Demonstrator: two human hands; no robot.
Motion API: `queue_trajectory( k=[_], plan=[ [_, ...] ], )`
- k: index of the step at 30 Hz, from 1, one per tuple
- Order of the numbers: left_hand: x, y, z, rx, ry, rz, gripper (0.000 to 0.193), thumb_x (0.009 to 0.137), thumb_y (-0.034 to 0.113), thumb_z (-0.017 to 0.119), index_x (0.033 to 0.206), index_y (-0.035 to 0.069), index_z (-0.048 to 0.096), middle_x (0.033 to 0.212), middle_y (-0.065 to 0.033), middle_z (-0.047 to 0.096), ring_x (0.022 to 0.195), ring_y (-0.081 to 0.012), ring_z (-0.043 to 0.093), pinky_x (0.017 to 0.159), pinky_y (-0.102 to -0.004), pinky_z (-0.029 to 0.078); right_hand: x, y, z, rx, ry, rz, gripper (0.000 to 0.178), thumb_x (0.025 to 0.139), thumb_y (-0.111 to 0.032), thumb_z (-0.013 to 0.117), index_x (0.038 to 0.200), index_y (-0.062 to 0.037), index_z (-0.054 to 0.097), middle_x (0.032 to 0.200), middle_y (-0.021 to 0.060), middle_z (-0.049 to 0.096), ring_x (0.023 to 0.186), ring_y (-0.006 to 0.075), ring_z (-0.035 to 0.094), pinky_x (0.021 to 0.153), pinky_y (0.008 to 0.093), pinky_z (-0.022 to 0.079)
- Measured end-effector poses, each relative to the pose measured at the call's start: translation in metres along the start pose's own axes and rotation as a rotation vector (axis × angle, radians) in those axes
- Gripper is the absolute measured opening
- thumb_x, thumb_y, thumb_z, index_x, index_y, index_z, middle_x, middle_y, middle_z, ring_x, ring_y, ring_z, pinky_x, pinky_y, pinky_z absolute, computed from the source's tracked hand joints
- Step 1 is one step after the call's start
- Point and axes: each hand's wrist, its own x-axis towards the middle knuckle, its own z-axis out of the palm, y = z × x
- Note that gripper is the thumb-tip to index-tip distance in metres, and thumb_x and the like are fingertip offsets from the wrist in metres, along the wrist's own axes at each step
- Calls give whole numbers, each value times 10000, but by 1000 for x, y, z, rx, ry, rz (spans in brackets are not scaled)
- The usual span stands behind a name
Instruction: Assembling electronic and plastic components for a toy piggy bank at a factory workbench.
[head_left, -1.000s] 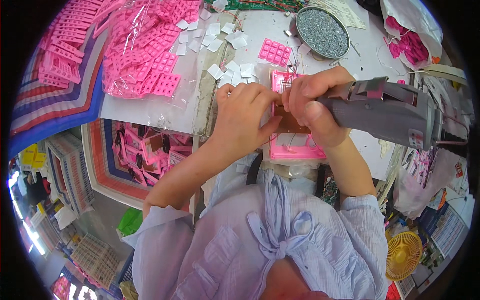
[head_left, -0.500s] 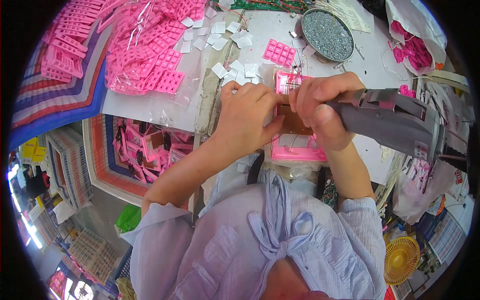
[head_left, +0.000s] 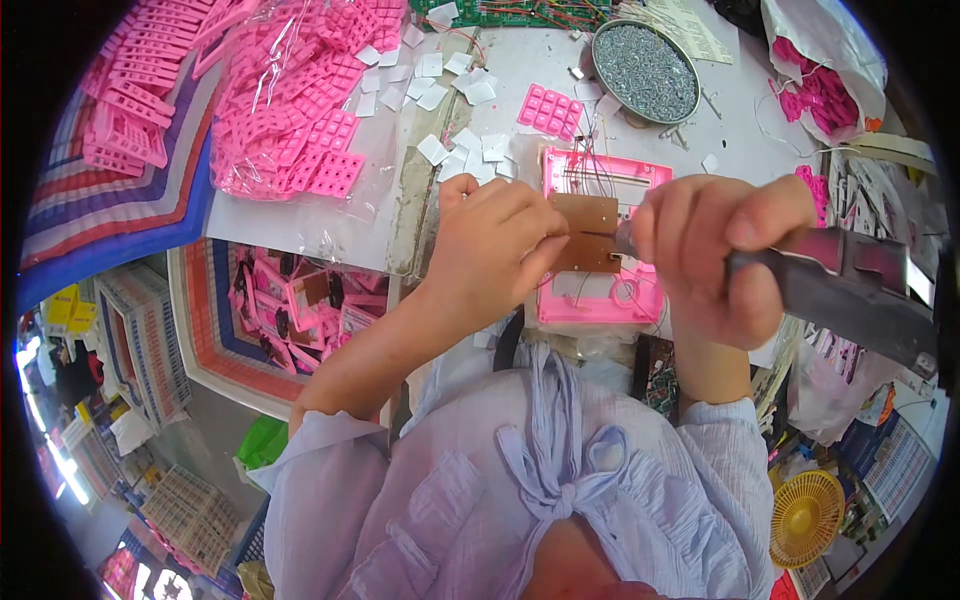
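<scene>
- Right hand [head_left: 705, 250] and driver [head_left: 850, 308] have shifted right, baring the board [head_left: 587, 212] between the hands.
- That hand wraps the driver, whose long axis runs sideways, tip pointing left.
- Left hand [head_left: 492, 235]: fingers curled at the board's left edge; pinching, cannot tell.
- Case [head_left: 592, 308], between the hands, lies lengthwise away from the body.

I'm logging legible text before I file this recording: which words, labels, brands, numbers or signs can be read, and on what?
No text reads clearly enough to quote.
Printed sheet, top of the picture, right of centre: rows of print, too small to read.
Grey tool in the right hand: a small pale mark near its far end, unreadable.
Yellow box, far left: any print is too blurred to read.
</scene>
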Motion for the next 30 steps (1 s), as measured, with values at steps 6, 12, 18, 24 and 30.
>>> queue_trajectory(
  k=[6,12,18,24,30],
  plan=[
    [-8,2,2,-97,38,92,205,790,110,773,976,156,699,938,48,673,787,-130,603,820,-382,298,-3,-7,2,66,-57,1,244,979,-295,639,1097,-135,498,597,-42,492,490,98,435,468,269,377],
    [-11,0,5,-205,57,127,216,789,99,770,986,147,696,931,34,680,762,-146,606,803,-379,310,-5,-10,8,74,-32,23,247,972,-307,649,1075,-139,500,598,-42,500,485,97,438,449,265,373],
    [-8,-1,5,-264,96,178,263,736,16,757,969,104,674,872,-13,696,701,-172,596,722,-364,312,-3,-14,9,79,-38,15,248,969,-318,646,1068,-143,500,590,-53,496,490,89,443,459,259,386],
    [-12,-2,7,-207,147,140,309,703,117,822,978,117,680,883,-1,691,721,-178,593,753,-363,333,-3,-5,7,118,-54,36,250,979,-304,632,1078,-129,483,573,-56,467,515,90,443,485,257,384],
    [-27,13,2,92,-74,35,406,720,350,813,1074,178,716,1070,54,662,932,-170,570,890,-442,308,-9,40,-7,-91,104,19,185,888,-59,652,1019,-15,529,738,52,593,612,95,532,538,256,438]
  ],
)
